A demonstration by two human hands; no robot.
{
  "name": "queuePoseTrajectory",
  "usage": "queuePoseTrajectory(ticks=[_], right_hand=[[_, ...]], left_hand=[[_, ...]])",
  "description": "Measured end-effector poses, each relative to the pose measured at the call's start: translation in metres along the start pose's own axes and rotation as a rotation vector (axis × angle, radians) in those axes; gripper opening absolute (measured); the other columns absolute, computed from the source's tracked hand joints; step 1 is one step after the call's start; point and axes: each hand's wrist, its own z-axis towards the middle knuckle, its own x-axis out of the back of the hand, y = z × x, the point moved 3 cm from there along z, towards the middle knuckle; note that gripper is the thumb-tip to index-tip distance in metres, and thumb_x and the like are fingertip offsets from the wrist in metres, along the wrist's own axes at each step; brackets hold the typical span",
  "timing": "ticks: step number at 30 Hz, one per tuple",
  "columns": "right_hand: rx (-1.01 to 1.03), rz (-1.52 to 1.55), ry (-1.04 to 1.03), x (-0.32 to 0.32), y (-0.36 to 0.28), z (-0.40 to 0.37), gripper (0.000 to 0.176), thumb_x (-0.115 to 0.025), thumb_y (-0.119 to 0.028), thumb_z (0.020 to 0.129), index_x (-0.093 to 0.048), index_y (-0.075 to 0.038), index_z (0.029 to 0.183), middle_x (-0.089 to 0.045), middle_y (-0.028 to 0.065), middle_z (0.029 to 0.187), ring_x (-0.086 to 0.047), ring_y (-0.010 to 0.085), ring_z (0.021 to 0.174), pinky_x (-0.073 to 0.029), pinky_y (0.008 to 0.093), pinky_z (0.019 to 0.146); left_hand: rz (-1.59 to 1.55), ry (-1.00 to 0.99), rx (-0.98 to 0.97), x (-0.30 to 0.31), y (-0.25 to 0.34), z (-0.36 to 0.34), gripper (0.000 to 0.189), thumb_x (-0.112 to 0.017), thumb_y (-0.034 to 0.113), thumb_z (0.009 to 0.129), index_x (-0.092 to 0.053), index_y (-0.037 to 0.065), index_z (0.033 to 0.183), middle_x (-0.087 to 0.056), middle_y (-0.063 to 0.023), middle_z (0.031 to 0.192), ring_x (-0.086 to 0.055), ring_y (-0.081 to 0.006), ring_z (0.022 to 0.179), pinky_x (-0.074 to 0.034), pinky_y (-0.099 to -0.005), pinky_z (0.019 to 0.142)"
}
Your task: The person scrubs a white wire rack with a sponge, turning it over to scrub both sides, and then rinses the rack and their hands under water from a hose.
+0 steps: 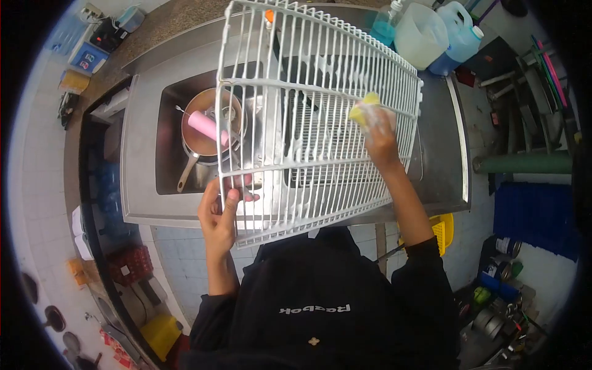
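A large white wire rack (308, 166), streaked with soap suds, is held tilted over the steel sink counter. My left hand (223, 213) grips its lower left edge, with the thumb in front and fingers passing through the wires. On the right side of the rack, my right hand (379, 132) is closed around a yellow sponge (365, 106), which presses against the wires. Foam covers part of the right fingers. Behind the rack's left side, the sink basin (169, 160) holds a brown pan (196, 145) and a pink cylindrical object (206, 127).
At the back right stand a whitish plastic container (420, 37), a jug of blue liquid (457, 40) and a pump bottle (385, 24). A green pipe (524, 163) is at the right. A yellow basket (441, 233) sits below the counter's front edge.
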Motion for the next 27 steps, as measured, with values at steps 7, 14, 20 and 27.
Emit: queuePoseTrajectory(ticks=[7, 14, 20, 27], right_hand=[[-0.646, -0.086, 0.002, -0.003, 0.033, -0.045, 0.036, -0.06, 0.008, 0.07, -0.056, 0.001, 0.105, -0.05, 0.0137, 0.12, -0.048, 0.0313, 0.111, -0.049, 0.041, 0.09], [-0.348, 0.323, 0.249, -0.002, -0.063, 0.024, 0.04, -0.052, 0.012, 0.076, -0.052, -0.003, 0.113, -0.048, 0.0128, 0.125, -0.048, 0.0299, 0.117, -0.052, 0.0332, 0.091], [-0.177, 0.157, 0.268, 0.02, -0.03, 0.006, 0.036, -0.059, 0.01, 0.072, -0.058, -0.005, 0.105, -0.056, 0.0122, 0.109, -0.056, 0.0247, 0.102, -0.055, 0.0335, 0.084], [-0.201, 0.111, 0.343, 0.038, -0.053, 0.061, 0.029, -0.061, 0.004, 0.075, -0.059, -0.002, 0.103, -0.057, 0.0108, 0.102, -0.054, 0.0257, 0.099, -0.051, 0.0362, 0.085]], left_hand=[[0.014, 0.029, -0.012, -0.002, -0.006, 0.002, 0.028, -0.051, 0.016, 0.092, -0.052, -0.005, 0.11, -0.061, -0.0147, 0.099, -0.055, -0.0136, 0.075, -0.052, -0.0333, 0.071], [0.008, -0.01, -0.054, 0.001, -0.009, -0.001, 0.025, -0.05, 0.014, 0.092, -0.05, -0.005, 0.109, -0.06, -0.0157, 0.099, -0.054, -0.0152, 0.074, -0.053, -0.0373, 0.073], [0.038, -0.035, -0.083, 0.01, -0.014, -0.009, 0.026, -0.051, 0.016, 0.091, -0.049, -0.003, 0.109, -0.058, -0.0151, 0.098, -0.052, -0.0157, 0.074, -0.049, -0.0352, 0.069], [0.082, -0.046, -0.134, 0.013, -0.014, -0.014, 0.029, -0.053, 0.017, 0.091, -0.048, -0.004, 0.111, -0.058, -0.0147, 0.097, -0.054, -0.0161, 0.074, -0.05, -0.0354, 0.066]])
